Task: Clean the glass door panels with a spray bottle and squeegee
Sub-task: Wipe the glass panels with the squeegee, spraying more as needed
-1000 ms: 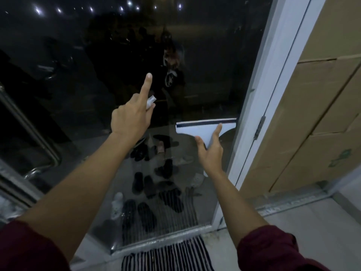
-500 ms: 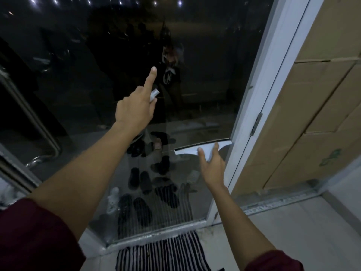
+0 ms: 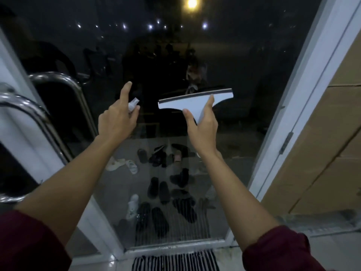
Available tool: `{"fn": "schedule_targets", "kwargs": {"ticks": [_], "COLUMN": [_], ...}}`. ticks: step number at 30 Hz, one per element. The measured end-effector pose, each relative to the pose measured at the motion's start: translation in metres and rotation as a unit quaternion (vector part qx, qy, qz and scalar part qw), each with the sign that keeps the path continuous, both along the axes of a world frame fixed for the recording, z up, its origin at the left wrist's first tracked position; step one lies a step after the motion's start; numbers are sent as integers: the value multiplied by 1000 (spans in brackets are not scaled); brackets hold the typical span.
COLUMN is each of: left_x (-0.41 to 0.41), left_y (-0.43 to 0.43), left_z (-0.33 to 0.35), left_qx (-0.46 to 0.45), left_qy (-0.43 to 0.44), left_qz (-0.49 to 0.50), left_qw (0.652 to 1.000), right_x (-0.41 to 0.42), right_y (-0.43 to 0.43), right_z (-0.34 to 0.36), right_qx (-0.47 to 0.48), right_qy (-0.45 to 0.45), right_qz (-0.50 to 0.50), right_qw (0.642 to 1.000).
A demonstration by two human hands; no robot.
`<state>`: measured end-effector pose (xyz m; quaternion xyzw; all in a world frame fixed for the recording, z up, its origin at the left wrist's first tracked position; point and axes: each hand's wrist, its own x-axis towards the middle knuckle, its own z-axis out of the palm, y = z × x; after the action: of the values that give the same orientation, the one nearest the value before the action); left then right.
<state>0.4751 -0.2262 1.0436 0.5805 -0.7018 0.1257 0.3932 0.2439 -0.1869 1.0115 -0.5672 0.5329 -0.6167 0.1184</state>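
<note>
Head camera: a person in dark red sleeves [image 3: 29, 241] stands facing a glass door panel [image 3: 244, 65] at night, both arms raised to the centre of the frame; the left hand [image 3: 117, 122] grips a spray bottle [image 3: 133, 104], of which only the white nozzle shows above the knuckles, its fingers curled round the bottle while the index finger [image 3: 126, 90] sticks straight up towards the glass; the right hand [image 3: 203, 126] grasps the handle of a white squeegee [image 3: 195, 103], thumb on the left of the handle and fingers [image 3: 209, 104] wrapped up its right side; the squeegee sits just right of the nozzle at mid-frame, its dark rubber blade along the top edge and tilted slightly up to the right; whether the blade touches the pane cannot be told; a curved steel door handle [image 3: 58, 94] fills the left of the frame; a white door frame [image 3: 293, 114] with a hinge [image 3: 286, 142] runs down the right, with cardboard boxes [image 3: 322, 163] stacked beyond it at the far right; through the lower glass, scattered shoes [image 3: 162, 188] lie on the ground outside; a striped mat [image 3: 175, 261] lies at the bottom centre; lights [image 3: 192, 2] glow along the top of the dark pane.
</note>
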Motion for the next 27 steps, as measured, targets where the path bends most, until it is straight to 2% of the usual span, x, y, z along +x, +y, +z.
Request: {"fn": "schedule_targets", "kwargs": {"ticks": [4, 7, 13, 17, 21, 23, 25, 27], "left_x": [42, 64, 82, 83, 87, 90, 90, 89], "left_y": [2, 1, -6, -12, -17, -19, -18, -17], "left_z": [-1, -6, -16, -23, -26, -27, -27, -26], "left_qx": [-6, -8, 32, 45, 34, 35, 38, 38], "left_qy": [15, 11, -17, -1, -8, -13, -10, -12], "left_qz": [43, 54, 49, 34, 23, 13, 13, 13], "left_qw": [999, 998, 998, 998, 999, 999, 999, 999], "right_x": [48, 79, 107, 119, 127, 130, 128, 124], "right_y": [-18, -28, -36, -35, -19, -8, 6, 22], "right_z": [36, 43, 9, -35, -89, -119, -153, -183], "right_qx": [-41, -35, -30, -8, 67, 136, 254, 390], "right_qy": [4, 2, 35, 74, 100, 101, 96, 89], "right_qz": [26, 34, -2, -28, -34, -37, -43, -53], "right_qw": [999, 999, 999, 997, 992, 985, 961, 915]}}
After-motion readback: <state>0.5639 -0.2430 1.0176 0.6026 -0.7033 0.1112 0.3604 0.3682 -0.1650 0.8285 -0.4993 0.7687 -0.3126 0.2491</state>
